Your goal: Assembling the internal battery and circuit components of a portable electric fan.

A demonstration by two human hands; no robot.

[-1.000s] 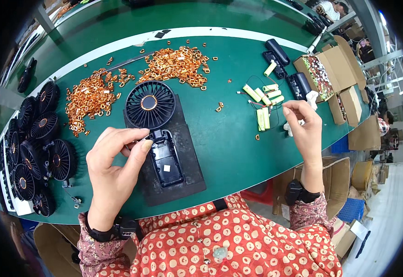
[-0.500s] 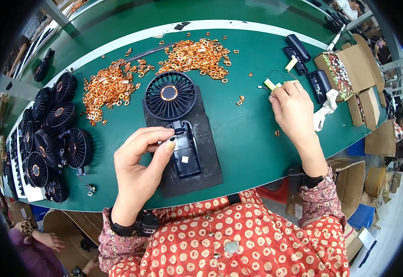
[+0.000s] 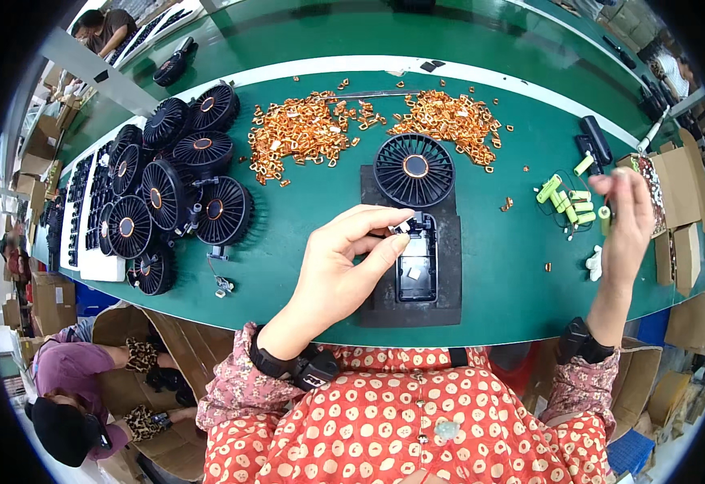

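A black handheld fan (image 3: 414, 171) with a copper-coloured ring at its centre lies face up, its open handle housing (image 3: 417, 274) toward me. Thumb and fingers of my left hand (image 3: 348, 258) pinch together at the top of that housing; a small pale bit shows at the fingertips, too small to name. On the right, my right hand (image 3: 628, 222) is raised beside the green cylindrical batteries (image 3: 566, 202) with wires. Its fingers are smeared by motion, and I cannot make out whether they hold anything. A dark mat (image 3: 376, 302) lies beneath the fan.
Two heaps of small copper-coloured parts (image 3: 300, 137) lie behind the fan. Several black fan heads (image 3: 163, 194) are piled at left. At right are black handle covers (image 3: 594, 139), a white cloth-like scrap (image 3: 594, 264) and an open cardboard box (image 3: 679, 189). Another person (image 3: 70, 387) sits at lower left.
My view has swung left, so everything sits further right. My right hand has moved off the batteries toward the box, uncovering them. My left hand stays pinched at the fan's housing.
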